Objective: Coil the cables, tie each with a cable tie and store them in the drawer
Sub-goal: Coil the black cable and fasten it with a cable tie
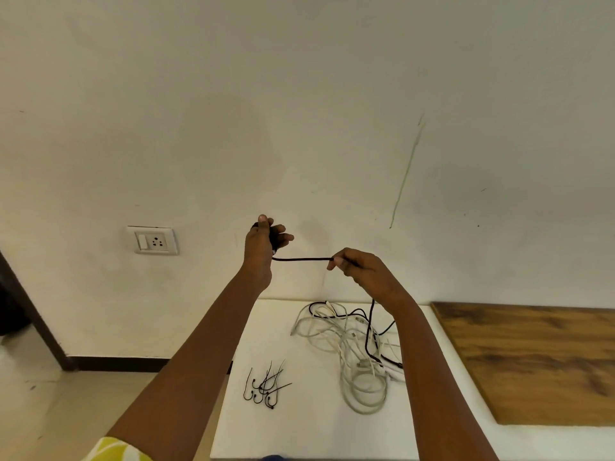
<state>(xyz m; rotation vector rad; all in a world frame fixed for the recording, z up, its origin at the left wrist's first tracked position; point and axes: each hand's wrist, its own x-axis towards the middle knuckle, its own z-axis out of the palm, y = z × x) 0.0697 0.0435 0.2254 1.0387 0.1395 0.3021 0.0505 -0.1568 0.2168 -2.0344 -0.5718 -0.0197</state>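
Both hands are raised in front of the wall, above the white table (299, 427). My left hand (264, 247) grips a small dark coil of the black cable (303, 259). A short taut stretch of that cable runs rightward to my right hand (359, 271), which pinches it between thumb and fingers. From the right hand the black cable hangs down into a tangled heap of white cables (352, 351) on the table. Several black cable ties (264, 385) lie loose on the table's left part. No drawer is in view.
A brown wooden board (532, 361) lies at the right of the table. A wall socket with a switch (154, 241) is on the white wall at the left. A dark door frame (30, 311) and tiled floor are at the far left.
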